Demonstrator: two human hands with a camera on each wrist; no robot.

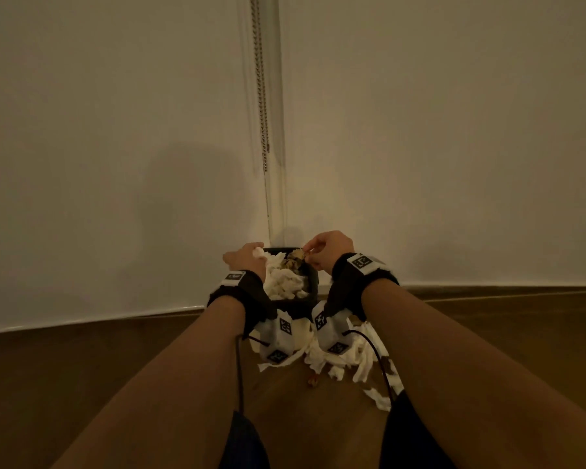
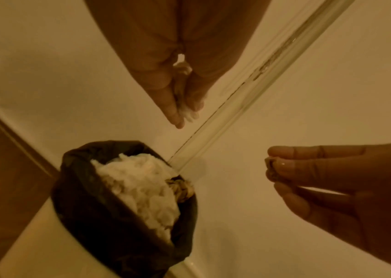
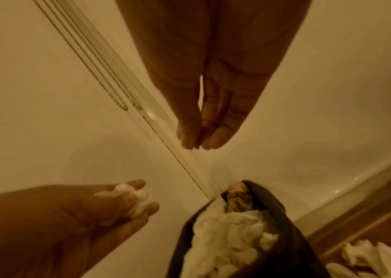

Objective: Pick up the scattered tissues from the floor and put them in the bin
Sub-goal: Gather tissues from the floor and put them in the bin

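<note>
A small bin (image 1: 295, 307) lined with a black bag stands against the wall, piled with white tissues (image 1: 285, 282) and a brownish wad (image 1: 293, 258). My left hand (image 1: 256, 252) hovers over the bin's left rim and grips a crumpled white tissue (image 2: 188, 112), also seen between its fingers in the right wrist view (image 3: 136, 198). My right hand (image 1: 310, 254) is above the bin's far right side and pinches a small brown scrap (image 2: 270, 170) between thumb and fingertips (image 3: 189, 140). More scattered tissues (image 1: 351, 360) lie on the floor just in front of the bin.
The bin sits at a white wall by a vertical trim strip with a hanging bead chain (image 1: 263, 106). A white skirting board (image 1: 82, 321) meets the brown wooden floor (image 1: 115, 360). A small brown crumb (image 1: 313, 380) lies among the floor tissues.
</note>
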